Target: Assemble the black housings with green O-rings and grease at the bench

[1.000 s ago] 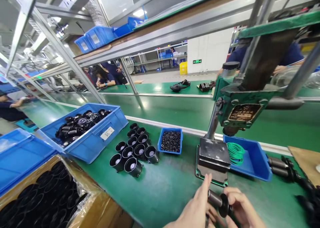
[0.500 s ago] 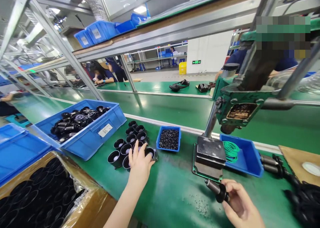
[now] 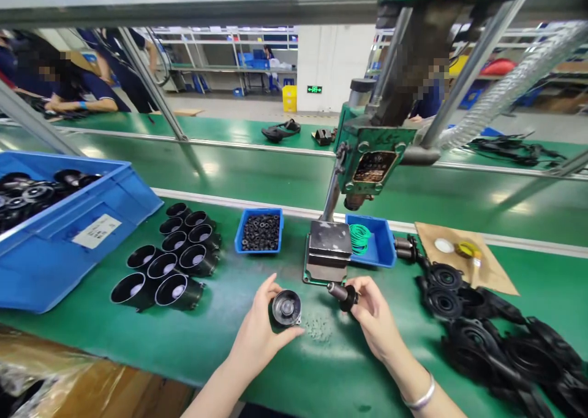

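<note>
My left hand point(image 3: 269, 320) is closed around a black plastic cup-shaped housing point(image 3: 287, 308), its round opening turned toward me. In my right hand point(image 3: 373, 311) is a dark shaft with a black flange point(image 3: 343, 294), gripped at the flange end with its metal tip pointing left. The two parts are apart, just in front of the metal block point(image 3: 329, 242) at the base of a green press point(image 3: 374, 155). Several more black cups point(image 3: 174, 292) stand in rows on the green table to the left.
A small blue bin point(image 3: 237, 237) holds black rings. Another blue bin point(image 3: 383, 246) behind the block holds green rings point(image 3: 359, 239). Black round parts point(image 3: 478, 344) are heaped at right beside cardboard point(image 3: 498, 271). A large blue crate point(image 3: 55, 265) stands at left. Co-workers sit beyond the table.
My left hand has left the rows of cups and come right with one cup in it. The shaft stays in my right hand near the press base. The view has turned right.
</note>
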### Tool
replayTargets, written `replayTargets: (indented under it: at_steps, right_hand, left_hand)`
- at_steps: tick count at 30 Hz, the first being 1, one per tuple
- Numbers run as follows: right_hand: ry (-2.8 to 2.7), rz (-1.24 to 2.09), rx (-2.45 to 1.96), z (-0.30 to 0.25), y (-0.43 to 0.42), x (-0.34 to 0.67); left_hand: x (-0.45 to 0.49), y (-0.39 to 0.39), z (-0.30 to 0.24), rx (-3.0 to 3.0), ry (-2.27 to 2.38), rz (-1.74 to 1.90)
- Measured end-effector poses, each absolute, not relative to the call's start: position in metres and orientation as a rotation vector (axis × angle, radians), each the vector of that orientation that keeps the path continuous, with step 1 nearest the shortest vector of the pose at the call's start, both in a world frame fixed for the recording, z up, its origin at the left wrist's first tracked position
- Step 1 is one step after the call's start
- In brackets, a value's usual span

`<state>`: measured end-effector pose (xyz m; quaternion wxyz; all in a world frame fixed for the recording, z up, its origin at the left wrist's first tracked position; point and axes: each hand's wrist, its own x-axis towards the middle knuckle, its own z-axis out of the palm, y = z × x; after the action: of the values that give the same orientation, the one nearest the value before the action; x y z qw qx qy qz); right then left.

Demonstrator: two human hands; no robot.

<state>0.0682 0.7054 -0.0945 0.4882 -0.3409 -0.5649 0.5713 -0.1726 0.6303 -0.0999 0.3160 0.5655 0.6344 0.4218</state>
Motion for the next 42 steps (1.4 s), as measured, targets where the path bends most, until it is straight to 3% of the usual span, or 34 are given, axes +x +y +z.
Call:
replayTargets:
  at_steps: [6,13,18,27,31,37,42]
  right_hand:
    - [-1.361,1.423,-0.811,-0.091,0.706,0.068]
    - [-1.356,1.452,-0.779,-0.095,0.705,0.066]
    - [-1.347,1.466,-0.753,-0.099,0.705,0.067]
    - [-1.343,1.52,-0.749,-0.093,0.705,0.067]
    - [-1.33,1.533,-0.763,-0.093,0.705,0.067]
    - [-1.347,1.532,-0.759,-0.094,0.705,0.066]
    - [-1.318,1.525,-0.778,-0.094,0.707,0.068]
  left_hand:
    - [-0.189,0.629,-0.081,1.634,1.423,0.95]
    - [-0.185,0.631,-0.094,1.575,1.732,1.066]
    - [-0.199,0.627,-0.076,1.608,1.389,0.959]
    - [-0.189,0.63,-0.095,1.631,1.728,1.05]
    - [-0.2,0.626,-0.074,1.742,1.514,0.828]
    - [-0.194,0.626,-0.071,1.882,1.98,0.787]
    - [-0.191,0.624,-0.07,2.036,1.858,0.684]
